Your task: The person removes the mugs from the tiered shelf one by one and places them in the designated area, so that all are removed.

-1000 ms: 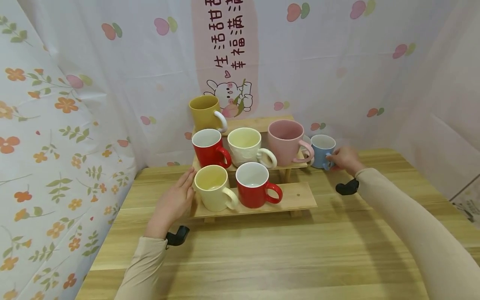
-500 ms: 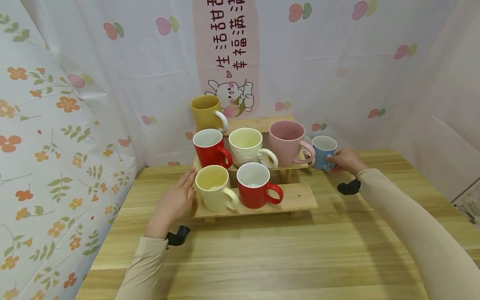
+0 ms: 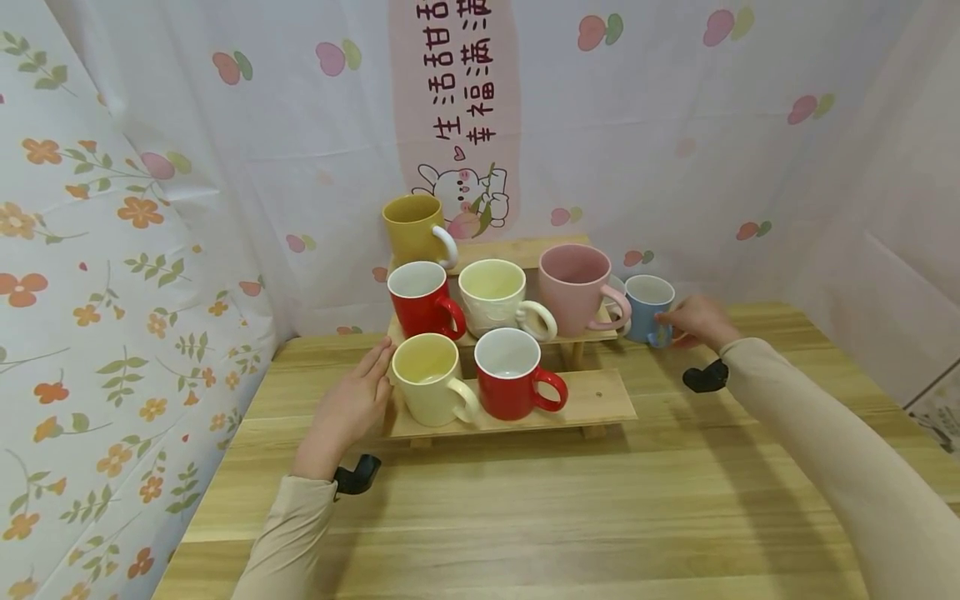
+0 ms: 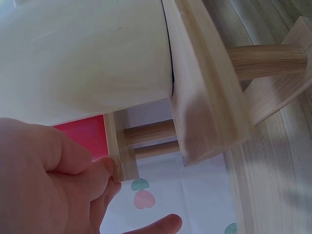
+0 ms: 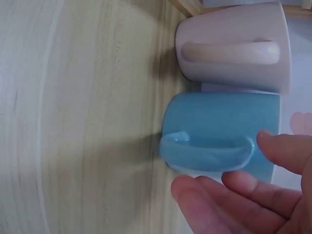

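My left hand lies along the left end of a tiered wooden rack, fingers mostly straight. In the left wrist view, fingertips touch the end of a shelf board. My right hand is at the handle of a light blue mug that stands upright on the table, right of the rack. In the right wrist view, thumb and loosely bent fingers lie on either side of the blue handle, with a gap showing. A pale mug stands close beside the blue one.
The rack holds a mustard mug on top. A red mug, a cream mug and a pink mug share the middle tier. A pale yellow mug and another red mug sit in front. A printed curtain hangs behind.
My right hand has shifted slightly right, and its fingers have loosened from the blue mug's handle, which shows more. My left hand keeps its place at the rack. The head view has tilted slightly.
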A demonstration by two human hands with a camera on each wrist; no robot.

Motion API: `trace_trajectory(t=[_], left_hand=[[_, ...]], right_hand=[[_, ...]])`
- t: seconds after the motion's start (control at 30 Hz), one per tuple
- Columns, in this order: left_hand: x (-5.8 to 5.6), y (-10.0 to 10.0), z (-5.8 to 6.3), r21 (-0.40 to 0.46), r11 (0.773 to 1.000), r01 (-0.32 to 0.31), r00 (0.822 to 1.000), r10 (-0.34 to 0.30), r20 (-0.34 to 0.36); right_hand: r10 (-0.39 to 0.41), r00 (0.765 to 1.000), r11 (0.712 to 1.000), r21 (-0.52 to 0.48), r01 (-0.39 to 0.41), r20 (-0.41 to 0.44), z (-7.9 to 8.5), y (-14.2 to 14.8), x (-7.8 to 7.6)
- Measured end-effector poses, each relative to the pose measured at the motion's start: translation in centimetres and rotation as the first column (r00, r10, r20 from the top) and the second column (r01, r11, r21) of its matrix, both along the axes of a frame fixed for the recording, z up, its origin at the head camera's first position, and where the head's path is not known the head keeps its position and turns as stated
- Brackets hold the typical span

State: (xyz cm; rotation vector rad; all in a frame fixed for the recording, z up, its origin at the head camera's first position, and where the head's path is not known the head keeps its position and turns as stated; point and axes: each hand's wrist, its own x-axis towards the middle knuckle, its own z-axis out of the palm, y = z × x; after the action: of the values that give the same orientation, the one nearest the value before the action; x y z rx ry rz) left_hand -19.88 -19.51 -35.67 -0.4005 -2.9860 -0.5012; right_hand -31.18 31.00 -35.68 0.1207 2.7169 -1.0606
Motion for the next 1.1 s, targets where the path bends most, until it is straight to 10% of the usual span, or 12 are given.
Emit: trace_trajectory(t=[1.1], left_hand=[[-0.1,-0.1,-0.2,-0.004,1.0,-0.003,1.0,0.003,0.01]], right_hand=[[0.039,0.991,0.998,0.046,-0.034,-0.128,7.9,-2.1,0.4]])
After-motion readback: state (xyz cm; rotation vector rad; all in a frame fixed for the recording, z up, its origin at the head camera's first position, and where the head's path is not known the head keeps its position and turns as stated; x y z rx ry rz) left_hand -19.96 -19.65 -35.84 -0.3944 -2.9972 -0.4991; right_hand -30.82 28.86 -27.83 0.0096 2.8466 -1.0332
